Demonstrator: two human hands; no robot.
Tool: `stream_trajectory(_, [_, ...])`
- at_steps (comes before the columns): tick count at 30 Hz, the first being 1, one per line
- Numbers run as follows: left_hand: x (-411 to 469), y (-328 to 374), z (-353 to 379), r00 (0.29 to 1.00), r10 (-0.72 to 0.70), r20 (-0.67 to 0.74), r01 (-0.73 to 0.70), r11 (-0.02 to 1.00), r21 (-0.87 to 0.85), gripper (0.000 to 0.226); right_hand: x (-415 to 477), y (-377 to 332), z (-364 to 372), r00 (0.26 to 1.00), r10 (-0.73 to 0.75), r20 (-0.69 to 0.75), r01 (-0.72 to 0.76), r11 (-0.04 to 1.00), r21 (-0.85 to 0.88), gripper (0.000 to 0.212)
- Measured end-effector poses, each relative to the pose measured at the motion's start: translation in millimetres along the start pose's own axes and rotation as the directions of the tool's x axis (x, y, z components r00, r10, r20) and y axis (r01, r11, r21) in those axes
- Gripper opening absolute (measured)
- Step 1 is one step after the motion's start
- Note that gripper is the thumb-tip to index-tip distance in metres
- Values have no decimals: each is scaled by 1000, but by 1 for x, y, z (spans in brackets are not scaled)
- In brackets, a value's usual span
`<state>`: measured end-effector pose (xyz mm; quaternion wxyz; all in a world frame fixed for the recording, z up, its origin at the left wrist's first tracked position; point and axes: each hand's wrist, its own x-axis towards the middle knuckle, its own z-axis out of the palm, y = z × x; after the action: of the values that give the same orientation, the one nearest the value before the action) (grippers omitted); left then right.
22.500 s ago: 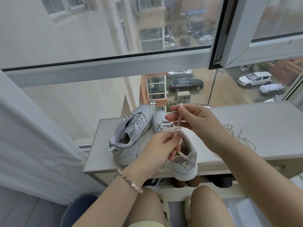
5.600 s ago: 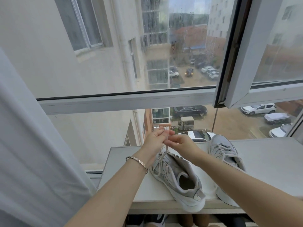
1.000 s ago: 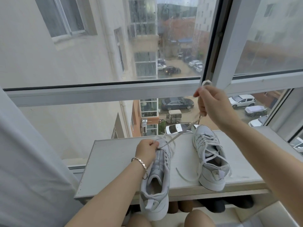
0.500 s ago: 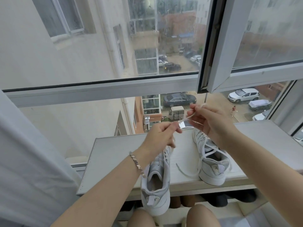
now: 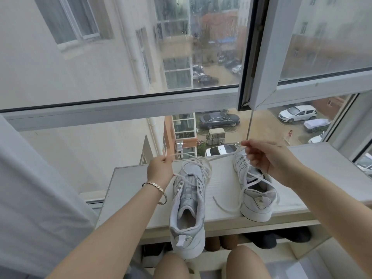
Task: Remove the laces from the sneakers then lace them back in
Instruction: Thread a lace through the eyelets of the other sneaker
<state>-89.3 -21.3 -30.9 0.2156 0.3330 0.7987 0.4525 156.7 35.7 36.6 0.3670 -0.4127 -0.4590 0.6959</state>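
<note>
no readable text, heel tab logos too blurred

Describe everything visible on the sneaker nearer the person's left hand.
The left sneaker is white-grey and looks like leather, with a thick pale sole and a heel pull tab. It sits upright on the white shelf, toe toward the window, its heel overhanging the near edge. Its lace runs only through the front eyelets, and the upper ones are empty. The left hand and right hand each pinch one lace end.

White shelf [image 5: 141, 178] under a rain-streaked window [image 5: 120, 57]; grey daylight; curtain [image 5: 30, 188] at left.
</note>
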Motion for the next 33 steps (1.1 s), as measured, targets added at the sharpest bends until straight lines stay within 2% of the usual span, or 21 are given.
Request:
stream_trajectory(3, [-4, 23, 6, 991, 130, 21, -128, 988, -83, 33, -2, -1, -2, 980, 141, 142, -148, 988, 35, 50])
stream_trajectory(5, [-6, 41, 7, 977, 203, 66, -198, 977, -85, 34, -2, -2, -1, 960, 180, 214, -182, 983, -12, 57])
stream_trajectory(8, [-14, 70, 8, 932, 315, 176, -281, 939, -197, 22, -2, 1, 4, 983, 119, 136, -71, 947, -312, 28])
stream_trajectory(10, [-22, 82, 8, 881, 379, 282, -320, 918, -234, 28, -4, 7, 8, 994, 37, 101, 11, 898, -441, 29])
stream_trajectory(13, [-27, 80, 10, 779, 373, 503, -404, 913, -52, 45, -10, 16, 15, 999, -6, 52, 18, 970, -244, 33])
stream_trajectory(14, [-28, 75, 10, 773, 350, 530, -424, 905, 22, 48, -11, 20, 17, 1000, -3, 19, 6, 985, -173, 34])
stream_trajectory(16, [-30, 58, 9, 828, 296, 477, -408, 901, 149, 45, -12, 27, 19, 999, 24, -30, -28, 990, -136, 32])
stream_trajectory(19, [-44, 31, 3, 919, 176, 354, -286, 914, 287, 22, -13, 36, 21, 995, 86, -42, -92, 981, -171, 21])
stream_trajectory(21, [-60, 20, 3, 911, 171, 376, -338, 833, 438, 21, -15, 40, 25, 992, 124, -9, -123, 976, -177, 12])
stream_trajectory(23, [-71, 15, 4, 879, 248, 406, -458, 672, 582, 33, -16, 43, 31, 989, 149, 16, -143, 967, -211, 11])
stream_trajectory(24, [-73, 13, 4, 872, 284, 399, -482, 640, 599, 34, -16, 45, 34, 987, 158, 16, -150, 960, -237, 14])
stream_trajectory(25, [-74, 13, 4, 870, 297, 394, -486, 651, 583, 32, -15, 47, 37, 986, 168, 10, -159, 951, -265, 17])
stream_trajectory(28, [-74, 9, -1, 878, 257, 405, -430, 794, 429, 31, -13, 55, 40, 982, 187, 12, -176, 946, -273, 31])
stream_trajectory(30, [-77, 4, -6, 871, 243, 426, -419, 822, 387, 23, -13, 61, 40, 979, 201, 22, -193, 961, -199, 31])
stream_trajectory(32, [-81, -4, -10, 865, 262, 428, -440, 806, 396, 12, -13, 65, 40, 976, 216, 25, -215, 976, -40, 22])
stream_trajectory(33, [-82, -6, -11, 864, 276, 420, -450, 799, 399, 14, -12, 68, 40, 975, 221, 26, -222, 973, 59, 15])
